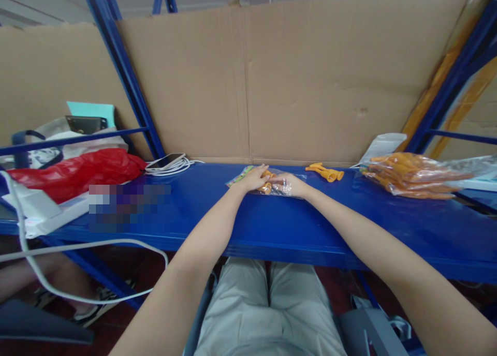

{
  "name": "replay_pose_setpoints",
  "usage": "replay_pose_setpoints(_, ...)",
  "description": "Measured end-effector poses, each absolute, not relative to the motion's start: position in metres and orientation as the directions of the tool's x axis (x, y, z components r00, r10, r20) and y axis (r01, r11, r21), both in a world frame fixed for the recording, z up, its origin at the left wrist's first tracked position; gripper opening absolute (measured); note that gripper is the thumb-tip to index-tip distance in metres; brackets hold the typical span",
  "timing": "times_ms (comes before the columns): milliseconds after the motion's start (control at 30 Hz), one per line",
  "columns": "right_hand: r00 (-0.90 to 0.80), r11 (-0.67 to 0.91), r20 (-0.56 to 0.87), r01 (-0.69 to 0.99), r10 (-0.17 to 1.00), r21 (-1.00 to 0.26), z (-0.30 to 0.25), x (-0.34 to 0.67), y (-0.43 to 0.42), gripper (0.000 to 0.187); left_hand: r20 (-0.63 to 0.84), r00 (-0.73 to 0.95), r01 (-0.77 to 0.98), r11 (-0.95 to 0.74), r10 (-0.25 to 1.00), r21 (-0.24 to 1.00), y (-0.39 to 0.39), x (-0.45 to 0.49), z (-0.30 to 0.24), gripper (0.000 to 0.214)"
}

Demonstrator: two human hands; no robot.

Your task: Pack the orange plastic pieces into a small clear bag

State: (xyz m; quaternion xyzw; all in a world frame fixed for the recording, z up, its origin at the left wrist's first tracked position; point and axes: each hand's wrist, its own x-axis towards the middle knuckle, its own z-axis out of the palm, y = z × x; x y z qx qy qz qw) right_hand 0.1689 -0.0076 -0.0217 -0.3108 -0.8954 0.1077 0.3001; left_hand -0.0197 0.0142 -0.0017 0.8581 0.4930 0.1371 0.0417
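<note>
A clear plastic bag [298,178] with a colourful printed end lies on the blue table, with orange horn-shaped plastic pieces [266,188] in or under its film. My left hand [254,178] rests flat across the printed end, fingers stretched towards the back. From the other side, my right hand [289,183] has its fingers bent onto the bag's film beside the orange pieces; its fingertips are partly hidden. Just right of my hands, a few loose orange horn-shaped pieces [325,173] lie on the table.
On the right sits a big clear bag of orange pieces [411,175]. To the left are a phone [166,162], a coiled white cable [174,167] and a red plastic bag [85,172]. Cardboard [310,82] walls the back; blue posts [124,71] frame the table. Another person's legs show lower left.
</note>
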Motion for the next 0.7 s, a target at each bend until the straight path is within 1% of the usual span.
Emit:
replay_pose_setpoints(100, -0.648, 0.796, 0.463, 0.470, 0.605, -0.382, -0.025, 0.171, -0.003, 0.035, 0.228, 0.455, 0.838, -0.500, 0.861, 0.219, 0.013, -0.019, -0.002, 0.056)
replay_pose_setpoints(200, -0.674, 0.806, 0.450, 0.431, 0.586, -0.404, -0.027, 0.172, 0.000, 0.043, 0.283, 0.389, 0.847, -0.461, 0.877, 0.263, 0.014, -0.018, -0.003, 0.050)
replay_pose_setpoints(300, -0.680, 0.801, 0.439, 0.411, 0.588, -0.436, -0.028, 0.173, 0.000, 0.048, 0.325, 0.366, 0.832, -0.463, 0.872, 0.305, 0.015, -0.019, -0.004, 0.036)
replay_pose_setpoints(400, -0.668, 0.778, 0.420, 0.426, 0.615, -0.461, -0.026, 0.174, -0.001, 0.043, 0.342, 0.398, 0.804, -0.503, 0.851, 0.316, 0.016, -0.020, -0.005, 0.020)
replay_pose_setpoints(500, -0.643, 0.747, 0.400, 0.463, 0.654, -0.477, -0.022, 0.174, -0.005, 0.035, 0.362, 0.395, 0.783, -0.516, 0.844, 0.348, 0.020, -0.022, -0.006, 0.012)
replay_pose_setpoints(600, -0.564, 0.674, 0.377, 0.545, 0.735, -0.499, -0.014, 0.175, -0.010, 0.030, 0.350, 0.378, 0.762, -0.503, 0.857, 0.409, 0.023, -0.023, -0.009, 0.009)
replay_pose_setpoints(700, -0.367, 0.531, 0.390, 0.670, 0.844, -0.519, -0.003, 0.179, -0.014, 0.030, 0.315, 0.357, 0.754, -0.470, 0.880, 0.459, 0.027, -0.025, -0.011, 0.009)
